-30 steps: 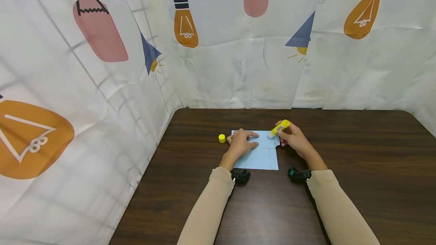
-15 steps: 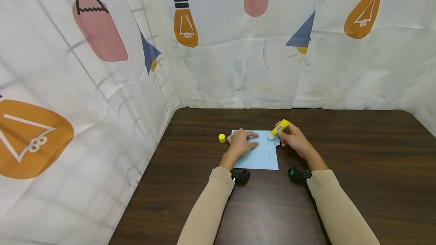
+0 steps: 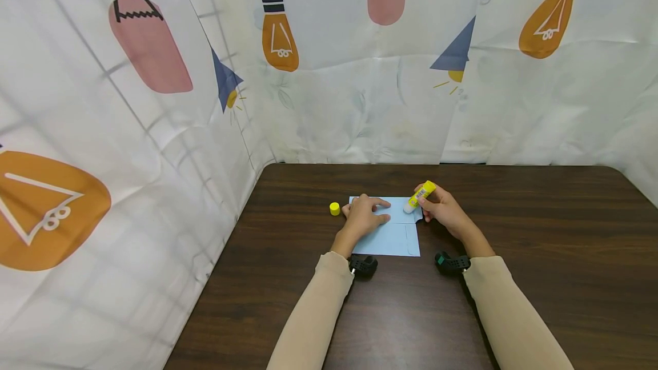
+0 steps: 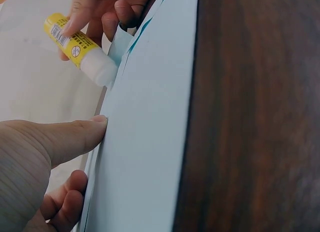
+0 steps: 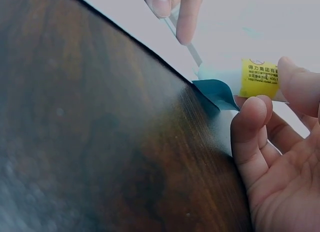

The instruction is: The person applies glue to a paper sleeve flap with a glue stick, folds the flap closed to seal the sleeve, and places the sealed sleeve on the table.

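A folded light blue paper (image 3: 388, 240), shaped like an envelope, lies on the table with a crease across it and a small flap at its right edge. My left hand (image 3: 362, 216) rests on its left part, thumb and forefinger extended over the sheet. Between the fingers and thumb of my right hand (image 3: 446, 210) is a yellow glue stick (image 3: 424, 192), tilted, its white end down at the paper's upper right. In the right wrist view, the flap's dark teal side (image 5: 217, 92) shows beside the glue stick's white end. Whether the glue itself touches the paper is hard to tell.
A yellow cap (image 3: 334, 209) stands on the dark wooden table (image 3: 540, 233), just left of the paper. Patterned white curtains (image 3: 329, 113) hang behind the table and along its left side. A black band (image 3: 364, 266) sits at the left wrist, another (image 3: 451, 264) at the right.
The glue stick's white end has shifted very slightly down at the paper's right side. My left hand, the paper and the cap stay where they were.
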Demonstrator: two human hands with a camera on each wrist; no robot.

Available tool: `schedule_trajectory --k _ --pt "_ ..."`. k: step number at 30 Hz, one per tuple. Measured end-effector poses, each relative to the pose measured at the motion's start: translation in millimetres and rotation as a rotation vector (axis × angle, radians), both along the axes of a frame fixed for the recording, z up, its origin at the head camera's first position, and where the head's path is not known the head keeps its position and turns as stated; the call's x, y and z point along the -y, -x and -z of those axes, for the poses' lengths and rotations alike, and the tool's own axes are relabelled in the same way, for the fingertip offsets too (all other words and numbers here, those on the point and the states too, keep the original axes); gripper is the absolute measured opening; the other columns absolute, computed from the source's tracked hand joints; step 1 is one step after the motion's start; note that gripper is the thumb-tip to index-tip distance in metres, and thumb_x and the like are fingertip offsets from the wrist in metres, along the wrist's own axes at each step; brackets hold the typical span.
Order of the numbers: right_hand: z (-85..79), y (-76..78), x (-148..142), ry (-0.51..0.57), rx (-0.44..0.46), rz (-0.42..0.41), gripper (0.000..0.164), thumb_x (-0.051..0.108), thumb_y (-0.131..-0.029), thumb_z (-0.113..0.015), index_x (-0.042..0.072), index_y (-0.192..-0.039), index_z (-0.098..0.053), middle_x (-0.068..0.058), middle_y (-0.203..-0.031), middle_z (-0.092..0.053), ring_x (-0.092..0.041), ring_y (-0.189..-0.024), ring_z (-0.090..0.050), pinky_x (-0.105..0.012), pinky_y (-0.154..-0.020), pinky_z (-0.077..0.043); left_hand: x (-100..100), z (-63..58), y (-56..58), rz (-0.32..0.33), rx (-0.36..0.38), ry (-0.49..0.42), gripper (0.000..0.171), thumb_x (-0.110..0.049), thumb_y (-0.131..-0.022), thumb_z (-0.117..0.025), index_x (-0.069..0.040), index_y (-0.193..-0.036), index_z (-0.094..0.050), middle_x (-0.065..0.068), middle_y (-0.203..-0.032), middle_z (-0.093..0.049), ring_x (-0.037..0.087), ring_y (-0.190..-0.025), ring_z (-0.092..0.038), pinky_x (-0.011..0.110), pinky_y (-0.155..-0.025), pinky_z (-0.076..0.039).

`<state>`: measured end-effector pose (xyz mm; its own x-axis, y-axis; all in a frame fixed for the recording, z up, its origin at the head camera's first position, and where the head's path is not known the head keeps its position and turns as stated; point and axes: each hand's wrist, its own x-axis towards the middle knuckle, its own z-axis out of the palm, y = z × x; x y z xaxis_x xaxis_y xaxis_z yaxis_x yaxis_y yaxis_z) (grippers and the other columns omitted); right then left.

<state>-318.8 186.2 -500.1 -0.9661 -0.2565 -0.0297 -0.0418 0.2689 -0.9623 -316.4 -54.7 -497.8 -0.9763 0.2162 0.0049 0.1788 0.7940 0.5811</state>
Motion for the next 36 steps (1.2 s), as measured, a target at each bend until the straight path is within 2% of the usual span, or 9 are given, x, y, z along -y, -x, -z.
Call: schedule_trajectory --k 11,23,31,36 --pt "0.5 -1.3 0.0 0.006 0.001 -0.017 0.043 0.022 -0.107 -0.054 0.002 -0.144 -0.046 -0.014 -0.117 -0.052 -0.015 -0.073 -0.051 -0.025 -0.066 -0.052 -0.8 -0.1 0.5 -0.002 0.004 -0.001 0.029 -0.038 -0.093 -0.076 -0.035 -0.122 -0.075 -0.001 -0.096 -0.056 0.020 -0.090 -0.046 0.051 -0.093 -0.024" --pt "3.7 0.7 -1.5 -0.008 -0.025 -0.046 0.047 0.024 -0.107 -0.056 -0.002 -0.144 -0.045 -0.008 -0.109 -0.058 -0.016 -0.073 -0.052 -0.028 -0.066 -0.053 -0.2 -0.3 0.1 -0.002 0.001 -0.008 0.029 -0.037 -0.093 -0.076 -0.035 -0.122 -0.075 -0.001 -0.096 -0.056 0.019 -0.090 -0.046 0.051 -0.094 -0.024" --pt "1.9 0.6 -1.5 -0.024 -0.020 -0.060 0.047 0.023 -0.107 -0.056 -0.004 -0.144 -0.045 -0.015 -0.105 -0.058 -0.017 -0.072 -0.052 -0.029 -0.066 -0.052 0.3 -0.6 -0.9 -0.005 -0.006 -0.013 0.029 -0.037 -0.092 -0.077 -0.035 -0.121 -0.075 -0.002 -0.095 -0.056 0.019 -0.090 -0.046 0.051 -0.094 -0.025" --pt "2.3 0.7 -1.6 -0.025 -0.015 -0.058 0.046 0.023 -0.106 -0.056 -0.004 -0.142 -0.046 -0.016 -0.101 -0.058 -0.017 -0.071 -0.052 -0.029 -0.066 -0.052 0.2 0.0 -0.3 -0.006 -0.007 -0.013 0.028 -0.036 -0.092 -0.077 -0.035 -0.120 -0.076 -0.002 -0.095 -0.056 0.019 -0.090 -0.047 0.051 -0.095 -0.025"
